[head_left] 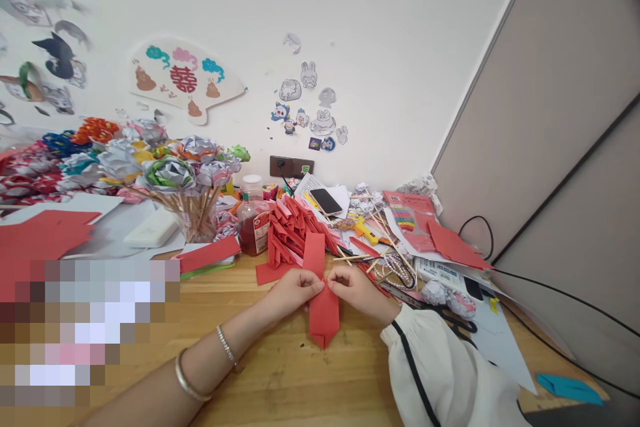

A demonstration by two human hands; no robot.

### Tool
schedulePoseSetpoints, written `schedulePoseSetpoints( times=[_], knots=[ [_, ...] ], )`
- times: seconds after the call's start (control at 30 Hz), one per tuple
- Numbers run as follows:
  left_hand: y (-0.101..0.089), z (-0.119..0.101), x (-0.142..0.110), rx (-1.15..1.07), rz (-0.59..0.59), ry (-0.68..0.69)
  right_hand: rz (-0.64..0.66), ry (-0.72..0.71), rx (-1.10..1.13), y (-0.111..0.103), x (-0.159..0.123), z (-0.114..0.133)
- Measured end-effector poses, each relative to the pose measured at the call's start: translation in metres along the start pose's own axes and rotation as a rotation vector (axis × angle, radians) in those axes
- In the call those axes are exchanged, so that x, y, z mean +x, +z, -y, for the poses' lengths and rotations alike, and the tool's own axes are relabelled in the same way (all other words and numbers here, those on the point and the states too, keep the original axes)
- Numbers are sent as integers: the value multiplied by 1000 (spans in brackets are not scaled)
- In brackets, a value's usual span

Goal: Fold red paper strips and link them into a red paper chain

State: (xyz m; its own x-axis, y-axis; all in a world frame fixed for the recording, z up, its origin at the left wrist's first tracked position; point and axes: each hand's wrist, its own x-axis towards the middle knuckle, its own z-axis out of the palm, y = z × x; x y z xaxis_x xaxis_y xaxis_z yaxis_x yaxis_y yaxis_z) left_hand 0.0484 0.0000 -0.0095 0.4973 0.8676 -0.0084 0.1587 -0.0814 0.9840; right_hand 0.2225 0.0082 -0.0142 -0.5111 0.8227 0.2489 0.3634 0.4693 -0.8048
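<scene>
Between my hands, low over the wooden table (pixel 280 380), is a folded red paper strip (pixel 324 317) with a pointed lower end. My left hand (pixel 295 285) pinches it from the left, thumb and fingertips together. From the right, my right hand (pixel 353 285) pinches its edge close to the left thumb. Another stretch of red paper (pixel 314 255) rises above the fingers; whether it belongs to the same piece I cannot tell. Just beyond lies a heap of folded red paper strips (pixel 295 223).
A bottle of reddish liquid (pixel 253 223) stands behind my left hand, near a jar of paper flowers (pixel 197 213). Rightward lie a yellow glue gun (pixel 366 230), bead strings (pixel 395 270), a phone (pixel 326 201) and wooden sticks. Black cables (pixel 550 293) cross the right side.
</scene>
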Motion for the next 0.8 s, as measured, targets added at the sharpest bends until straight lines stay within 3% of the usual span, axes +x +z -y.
schedulePoseSetpoints(
  times=[0.3,0.53,0.7,0.8],
  knots=[
    [4,-6,-1,29,-44,-15,149,31,25,3,0,5],
    [7,-9,-3,218,-44,45,240,59,167,8,-2,5],
    [5,-8,-3,283,-144,163,187,73,182,6,-1,7],
    [2,-6,0,185,-232,132,119,82,202,4,0,9]
  ],
)
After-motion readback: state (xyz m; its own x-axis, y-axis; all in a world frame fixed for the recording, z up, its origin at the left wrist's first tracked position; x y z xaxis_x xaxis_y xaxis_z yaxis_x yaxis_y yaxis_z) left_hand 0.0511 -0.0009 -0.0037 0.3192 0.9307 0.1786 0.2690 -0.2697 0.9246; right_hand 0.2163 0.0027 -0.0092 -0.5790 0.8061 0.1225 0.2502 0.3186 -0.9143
